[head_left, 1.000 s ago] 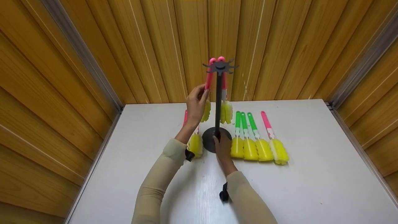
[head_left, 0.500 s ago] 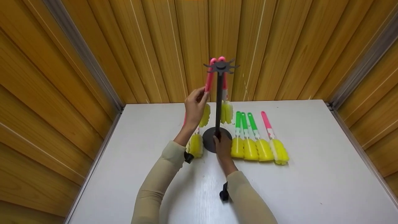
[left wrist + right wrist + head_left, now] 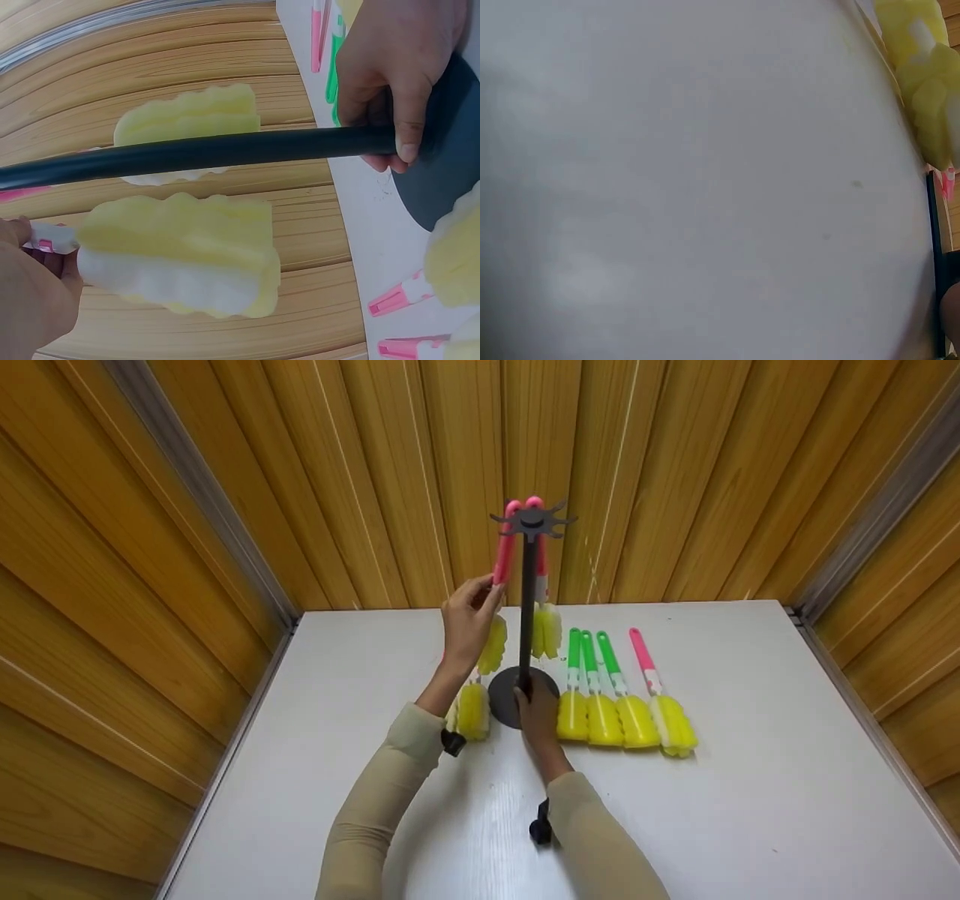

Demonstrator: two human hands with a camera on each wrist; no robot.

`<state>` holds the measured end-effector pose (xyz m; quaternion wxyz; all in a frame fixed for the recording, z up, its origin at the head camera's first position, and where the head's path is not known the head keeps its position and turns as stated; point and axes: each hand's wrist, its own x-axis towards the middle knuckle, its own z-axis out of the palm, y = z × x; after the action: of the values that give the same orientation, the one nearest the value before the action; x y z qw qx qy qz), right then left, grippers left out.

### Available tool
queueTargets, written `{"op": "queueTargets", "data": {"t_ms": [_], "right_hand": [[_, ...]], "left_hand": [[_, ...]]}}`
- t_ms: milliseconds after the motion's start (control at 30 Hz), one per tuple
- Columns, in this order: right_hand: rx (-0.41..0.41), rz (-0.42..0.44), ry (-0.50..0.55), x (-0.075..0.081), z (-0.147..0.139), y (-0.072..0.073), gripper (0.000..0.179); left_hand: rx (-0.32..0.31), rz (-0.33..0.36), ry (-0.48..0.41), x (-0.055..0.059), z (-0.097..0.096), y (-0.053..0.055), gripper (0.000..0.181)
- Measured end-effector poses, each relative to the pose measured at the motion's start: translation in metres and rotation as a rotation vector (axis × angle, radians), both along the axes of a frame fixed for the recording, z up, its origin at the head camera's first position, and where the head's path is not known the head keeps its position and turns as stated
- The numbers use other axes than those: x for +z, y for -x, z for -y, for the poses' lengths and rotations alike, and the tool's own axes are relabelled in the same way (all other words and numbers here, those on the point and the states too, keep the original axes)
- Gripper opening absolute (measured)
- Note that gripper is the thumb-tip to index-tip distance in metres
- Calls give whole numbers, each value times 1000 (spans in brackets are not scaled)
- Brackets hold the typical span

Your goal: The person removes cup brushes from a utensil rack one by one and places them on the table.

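My left hand (image 3: 466, 622) pinches the lower handle of a pink-handled sponge brush (image 3: 505, 555), its yellow and white sponge head (image 3: 180, 255) hanging below the fingers. The handle's top end is at the hooks of a dark rack (image 3: 532, 519). Low on the rack's pole (image 3: 527, 607), just above the round base (image 3: 504, 697), my right hand (image 3: 538, 712) grips it. A second pink sponge brush (image 3: 546, 622) hangs from the hooks behind the pole.
Right of the base lie several green-handled sponge brushes (image 3: 602, 724) and one pink-handled brush (image 3: 664, 712) on the white table (image 3: 750, 810). More pink-handled brushes (image 3: 472, 711) lie to the left, partly behind the left arm. Wood-patterned walls (image 3: 675, 472) surround the table.
My left hand has slid slightly down and left along the brush, and the sponge head has dropped a little lower. The right hand and the rack stay where they were.
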<state>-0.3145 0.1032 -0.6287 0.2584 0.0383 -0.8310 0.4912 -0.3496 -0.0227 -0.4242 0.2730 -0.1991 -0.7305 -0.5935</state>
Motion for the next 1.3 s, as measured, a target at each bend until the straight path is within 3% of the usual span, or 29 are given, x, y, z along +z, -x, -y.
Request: {"op": "queueTargets", "data": {"t_ms": [367, 700, 1300], "right_hand": [[14, 35, 13, 1, 0, -2, 17], [31, -33, 49, -3, 0, 1, 13], [6, -92, 6, -3, 1, 2, 13]], "left_hand": [[24, -12, 22, 4, 2, -8, 25], [52, -72, 21, 11, 6, -7, 22], [79, 18, -83, 22, 2, -1, 21]]}}
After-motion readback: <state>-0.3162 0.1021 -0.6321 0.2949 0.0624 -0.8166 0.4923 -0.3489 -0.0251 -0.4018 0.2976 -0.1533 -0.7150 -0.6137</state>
